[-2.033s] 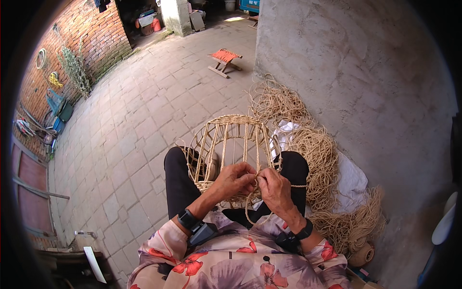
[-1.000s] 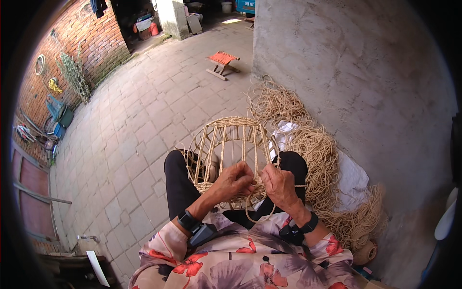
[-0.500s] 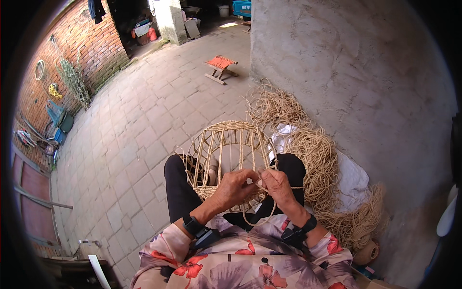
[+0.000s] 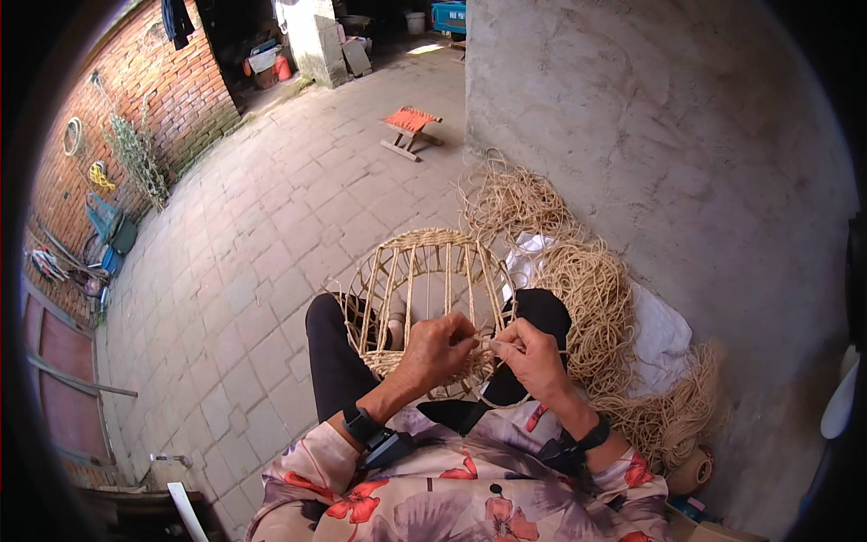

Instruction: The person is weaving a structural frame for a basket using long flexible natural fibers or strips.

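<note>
A half-woven basket (image 4: 431, 238) of straw-coloured twisted cord rests between my knees, its upright strands spaced apart over a rounded frame. At its near rim my left hand (image 4: 437, 350) is closed in a pinch, with the wrist above the woven edge. Close to its right, my right hand (image 4: 533, 358) pinches a thin length of cord (image 4: 486, 342) between thumb and forefinger. The cord spans the short gap between both sets of fingertips. Part of the basket's near side is hidden behind my hands.
Tangled heaps of cord (image 4: 591, 289) lie on white sheeting (image 4: 662, 348) along the grey wall (image 4: 650, 117) to my right. A low folding stool (image 4: 412, 120) with an orange seat stands ahead on the paved floor (image 4: 244, 307). Bins and tools (image 4: 113, 226) line the brick wall at left.
My right hand has drawn a little right and down, so the fingertips are farther apart with cord showing between them. The cord loop hanging below my hands has shifted right. My left hand stays nearly in place.
</note>
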`<state>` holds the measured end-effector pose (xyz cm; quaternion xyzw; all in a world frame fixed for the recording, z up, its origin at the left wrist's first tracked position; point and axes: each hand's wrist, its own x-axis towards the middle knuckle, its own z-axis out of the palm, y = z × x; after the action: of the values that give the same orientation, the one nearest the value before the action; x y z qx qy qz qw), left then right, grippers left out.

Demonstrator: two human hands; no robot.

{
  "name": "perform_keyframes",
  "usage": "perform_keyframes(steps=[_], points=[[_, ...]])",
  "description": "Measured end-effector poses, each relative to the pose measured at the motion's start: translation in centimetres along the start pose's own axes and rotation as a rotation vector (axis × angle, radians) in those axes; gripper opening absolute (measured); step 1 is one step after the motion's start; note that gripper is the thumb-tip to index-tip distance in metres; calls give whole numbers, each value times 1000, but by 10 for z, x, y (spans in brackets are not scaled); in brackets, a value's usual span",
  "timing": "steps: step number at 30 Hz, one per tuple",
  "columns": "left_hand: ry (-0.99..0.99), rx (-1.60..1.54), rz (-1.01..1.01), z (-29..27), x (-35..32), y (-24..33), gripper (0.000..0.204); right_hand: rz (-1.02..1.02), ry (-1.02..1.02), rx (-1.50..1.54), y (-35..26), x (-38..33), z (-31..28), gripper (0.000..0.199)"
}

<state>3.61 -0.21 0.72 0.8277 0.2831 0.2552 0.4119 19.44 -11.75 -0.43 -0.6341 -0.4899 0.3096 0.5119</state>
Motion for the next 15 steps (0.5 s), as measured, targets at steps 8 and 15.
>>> perform_keyframes(steps=[8,15], points=[[-196,21,64,-5,2,1,16,-237,-37,-312,-19,24,-12,25],[-337,-175,-90,-14,-1,-3,19,195,-229,149,3,32,-16,34]])
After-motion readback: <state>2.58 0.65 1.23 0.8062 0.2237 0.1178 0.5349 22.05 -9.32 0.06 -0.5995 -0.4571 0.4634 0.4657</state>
